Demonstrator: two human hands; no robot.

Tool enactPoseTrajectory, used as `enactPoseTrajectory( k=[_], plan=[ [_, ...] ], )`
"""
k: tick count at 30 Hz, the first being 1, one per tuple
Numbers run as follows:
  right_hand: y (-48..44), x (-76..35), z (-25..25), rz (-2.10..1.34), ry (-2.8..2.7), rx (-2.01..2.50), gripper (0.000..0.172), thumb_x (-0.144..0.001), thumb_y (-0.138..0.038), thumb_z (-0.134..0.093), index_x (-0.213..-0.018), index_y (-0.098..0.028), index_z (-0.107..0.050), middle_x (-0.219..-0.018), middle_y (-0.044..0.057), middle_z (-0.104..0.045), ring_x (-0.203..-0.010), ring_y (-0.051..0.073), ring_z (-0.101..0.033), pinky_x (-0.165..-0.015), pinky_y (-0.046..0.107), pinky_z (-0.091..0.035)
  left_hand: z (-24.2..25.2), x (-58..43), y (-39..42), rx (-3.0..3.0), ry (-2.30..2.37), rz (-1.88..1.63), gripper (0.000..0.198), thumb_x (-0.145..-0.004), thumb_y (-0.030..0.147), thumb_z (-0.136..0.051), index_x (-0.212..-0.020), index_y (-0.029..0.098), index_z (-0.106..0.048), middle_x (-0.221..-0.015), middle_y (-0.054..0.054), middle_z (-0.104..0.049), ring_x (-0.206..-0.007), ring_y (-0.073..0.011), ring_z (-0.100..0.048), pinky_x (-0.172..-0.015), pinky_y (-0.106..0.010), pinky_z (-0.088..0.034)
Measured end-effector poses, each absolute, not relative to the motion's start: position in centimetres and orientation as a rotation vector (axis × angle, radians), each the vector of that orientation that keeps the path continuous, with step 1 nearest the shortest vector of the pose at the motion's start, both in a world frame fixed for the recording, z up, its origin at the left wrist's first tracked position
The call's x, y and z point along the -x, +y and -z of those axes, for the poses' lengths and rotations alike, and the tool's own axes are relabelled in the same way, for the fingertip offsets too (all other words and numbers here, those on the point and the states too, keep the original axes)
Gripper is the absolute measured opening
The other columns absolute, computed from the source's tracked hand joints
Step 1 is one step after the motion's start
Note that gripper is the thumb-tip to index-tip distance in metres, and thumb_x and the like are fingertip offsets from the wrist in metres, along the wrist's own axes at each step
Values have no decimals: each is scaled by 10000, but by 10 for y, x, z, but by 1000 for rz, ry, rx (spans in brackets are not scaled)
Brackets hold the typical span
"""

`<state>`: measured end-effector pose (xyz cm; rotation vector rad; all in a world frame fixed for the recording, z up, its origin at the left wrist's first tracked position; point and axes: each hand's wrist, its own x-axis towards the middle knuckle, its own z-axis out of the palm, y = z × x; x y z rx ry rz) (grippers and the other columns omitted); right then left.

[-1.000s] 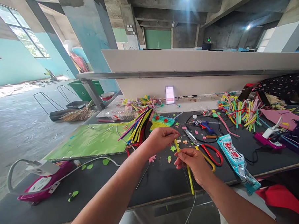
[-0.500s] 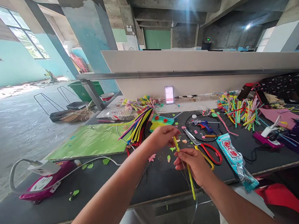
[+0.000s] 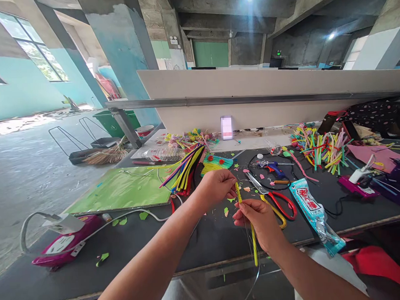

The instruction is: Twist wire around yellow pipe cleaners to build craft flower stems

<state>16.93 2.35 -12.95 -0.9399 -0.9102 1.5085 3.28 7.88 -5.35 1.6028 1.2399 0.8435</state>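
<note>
A yellow pipe cleaner (image 3: 253,240) runs from between my two hands down past the table's front edge, with a thin wire beside it. My right hand (image 3: 260,220) is closed round its middle, fingers wrapped. Just above, my left hand (image 3: 216,187) pinches the upper tip of the pipe cleaner. Both hands hover over the dark table (image 3: 204,238), a little left of the red-handled scissors (image 3: 275,199).
A green sheet (image 3: 122,188) lies to the left, with a bundle of coloured pipe cleaners (image 3: 184,168) at its right edge. A blue glue gun (image 3: 270,168), a blue packet (image 3: 313,211), a phone (image 3: 226,127) and a magenta power strip (image 3: 66,242) also lie about. Paper scraps litter the tabletop.
My left hand's fingers have shifted slightly at the pipe cleaner's tip. The pipe cleaner has tilted a little. My right hand has kept its hold.
</note>
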Motion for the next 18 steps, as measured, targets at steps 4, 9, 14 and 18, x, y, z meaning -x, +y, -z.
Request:
enactPoseTrajectory(
  k=[4,9,14,18],
  plan=[
    [20,-167,128,-1531,-854,920,321,-649,-428,-760,-751,-131,-691,-574,32,-677,-500,127,-617,-535,264,-546,61,-38,77,-1663,1295,-957,133,-779,246,-524,-679,176,-577,-543,16,-620,-519,-136,-623,-506,-233,-517],
    [18,-169,128,-1607,-838,861,288,-686,-398,-748,-778,-131,-693,-633,43,-695,-537,134,-634,-587,284,-545,55,-37,76,-1497,1111,-883,143,-736,288,-600,-697,154,-571,-571,13,-618,-505,-114,-596,-522,-237,-519],
    [19,-178,125,-1796,-892,697,286,-736,-358,-725,-937,-160,-676,-810,63,-711,-736,166,-664,-779,350,-510,43,-28,78,-1470,1067,-815,211,-676,317,-680,-722,141,-574,-596,-4,-639,-475,-106,-595,-488,-218,-502],
    [27,-194,119,-1675,-935,636,302,-776,-389,-676,-1033,-232,-646,-1047,59,-670,-984,188,-600,-866,337,-437,42,-17,79,-1541,1059,-726,227,-695,340,-676,-725,135,-584,-596,-17,-644,-493,-115,-615,-478,-206,-498]
  ],
)
